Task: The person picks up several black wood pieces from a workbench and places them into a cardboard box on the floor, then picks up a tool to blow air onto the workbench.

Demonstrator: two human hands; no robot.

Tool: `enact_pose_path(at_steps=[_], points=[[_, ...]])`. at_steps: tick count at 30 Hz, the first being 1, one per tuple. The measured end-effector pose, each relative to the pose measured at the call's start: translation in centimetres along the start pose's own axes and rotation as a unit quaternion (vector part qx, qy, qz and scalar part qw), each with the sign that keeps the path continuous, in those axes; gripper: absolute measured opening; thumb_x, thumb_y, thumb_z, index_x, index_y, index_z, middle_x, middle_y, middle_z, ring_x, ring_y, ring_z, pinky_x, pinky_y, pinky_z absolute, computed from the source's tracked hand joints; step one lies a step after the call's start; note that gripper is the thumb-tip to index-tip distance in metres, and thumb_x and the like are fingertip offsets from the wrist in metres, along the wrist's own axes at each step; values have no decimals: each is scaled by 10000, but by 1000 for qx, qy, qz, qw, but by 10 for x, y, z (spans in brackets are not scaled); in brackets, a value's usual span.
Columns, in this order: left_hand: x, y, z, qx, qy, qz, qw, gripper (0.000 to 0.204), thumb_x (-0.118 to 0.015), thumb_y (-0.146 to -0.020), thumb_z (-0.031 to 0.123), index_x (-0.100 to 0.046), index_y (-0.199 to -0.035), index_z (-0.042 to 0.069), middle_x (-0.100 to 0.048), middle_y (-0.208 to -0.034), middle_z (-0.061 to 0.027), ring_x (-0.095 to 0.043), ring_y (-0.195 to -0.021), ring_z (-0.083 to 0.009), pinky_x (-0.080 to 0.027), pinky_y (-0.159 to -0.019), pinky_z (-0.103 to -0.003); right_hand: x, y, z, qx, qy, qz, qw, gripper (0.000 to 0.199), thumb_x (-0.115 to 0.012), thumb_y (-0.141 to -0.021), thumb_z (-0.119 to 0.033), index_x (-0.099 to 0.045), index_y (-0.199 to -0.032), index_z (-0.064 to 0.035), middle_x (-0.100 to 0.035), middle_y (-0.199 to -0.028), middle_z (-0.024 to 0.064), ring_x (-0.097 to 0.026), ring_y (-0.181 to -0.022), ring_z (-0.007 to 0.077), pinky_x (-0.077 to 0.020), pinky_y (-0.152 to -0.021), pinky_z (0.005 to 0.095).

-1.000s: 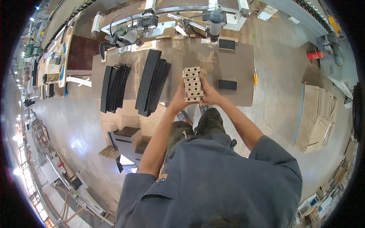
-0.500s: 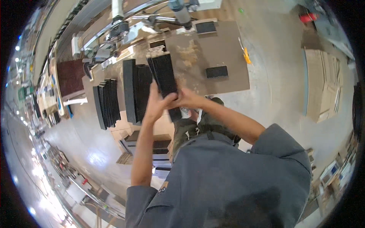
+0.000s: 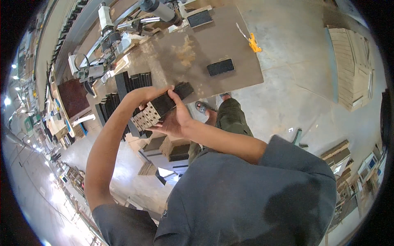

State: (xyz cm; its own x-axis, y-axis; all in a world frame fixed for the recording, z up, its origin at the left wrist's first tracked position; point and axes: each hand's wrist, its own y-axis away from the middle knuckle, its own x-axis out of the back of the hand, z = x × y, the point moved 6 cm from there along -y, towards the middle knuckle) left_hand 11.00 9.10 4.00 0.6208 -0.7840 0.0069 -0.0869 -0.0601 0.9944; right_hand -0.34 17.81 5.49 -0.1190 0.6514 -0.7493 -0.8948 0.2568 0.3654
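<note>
Black board stack (image 3: 165,105) now turned, holed end facing near-left unlike last frame, held above worktop's (image 3: 244,67) near edge. Left hand (image 3: 148,94) curled round far side; right hand (image 3: 179,119) clasping near side, thumb on top. Sawdust patch (image 3: 185,51) mid-worktop, black block (image 3: 221,67) by near edge, orange tool (image 3: 254,42) at right edge. Pale panel stack (image 3: 353,67) on floor (image 3: 287,106).

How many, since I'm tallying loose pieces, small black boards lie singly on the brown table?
2: one board right of the held bundle, another board near the far edge of the brown table. Any behind the bundle would be hidden.
</note>
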Motion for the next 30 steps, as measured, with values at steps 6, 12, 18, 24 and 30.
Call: enact_pose_path(at_steps=[6, 12, 18, 24, 30], points=[[-32, 20, 3, -87, -97, 137, 982, 934, -441, -992, 843, -702, -1417, 53, -804, -1038, -174, -772, -906, -307, -583, -893, -428, 39, 21, -2, -1, 72, -21, 997, 780, -647, -986, -679, -596, -1487, -84, -697, -1432, 129, -658, -1341, 309, -484, -1199, 491], [-121, 46, -54, -257, 84, 209, 940, 777, -521, -1074, 599, -436, -1668, 105, -617, -1471, -328, -601, -1370, -468, -454, -1160, -452, 105, 65, 16, 11, 339, 157, 927, 514, -718, -1033, -446, -661, -1383, -74, -708, -1346, 79, -675, -1258, 254, -549, -1091, 460], [-195, 46, -132, -471, 222, 356, 776, 1169, -833, -802, 546, -303, -1693, 6, -557, -1498, -328, -546, -1384, -494, -411, -1204, -507, 197, 106, -2, -2, 761, 112, 639, 409, -764, -1032, -280, -680, -1317, 2, -694, -1270, 47, -647, -1152, 199, -517, -1034, 359], [-326, -12, -244, -524, 459, 398, 597, 1340, -997, -593, 413, -320, -1672, -1, -501, -1563, -278, -457, -1482, -415, -356, -1247, -491, 201, 80, 88, -179, 914, -28, 363, 768, -894, -897, -386, -574, -1483, -6, -615, -1463, 175, -623, -1331, 301, -493, -1113, 407], [-469, -165, -352, -467, 709, 348, 398, 1267, -992, -734, 371, -272, -1714, 15, -461, -1647, -230, -397, -1557, -329, -309, -1286, -446, 340, 9, 170, -285, 834, 97, 462, 827, -934, -795, -123, -502, -1486, 19, -646, -1394, 146, -679, -1237, 263, -597, -1039, 430]])
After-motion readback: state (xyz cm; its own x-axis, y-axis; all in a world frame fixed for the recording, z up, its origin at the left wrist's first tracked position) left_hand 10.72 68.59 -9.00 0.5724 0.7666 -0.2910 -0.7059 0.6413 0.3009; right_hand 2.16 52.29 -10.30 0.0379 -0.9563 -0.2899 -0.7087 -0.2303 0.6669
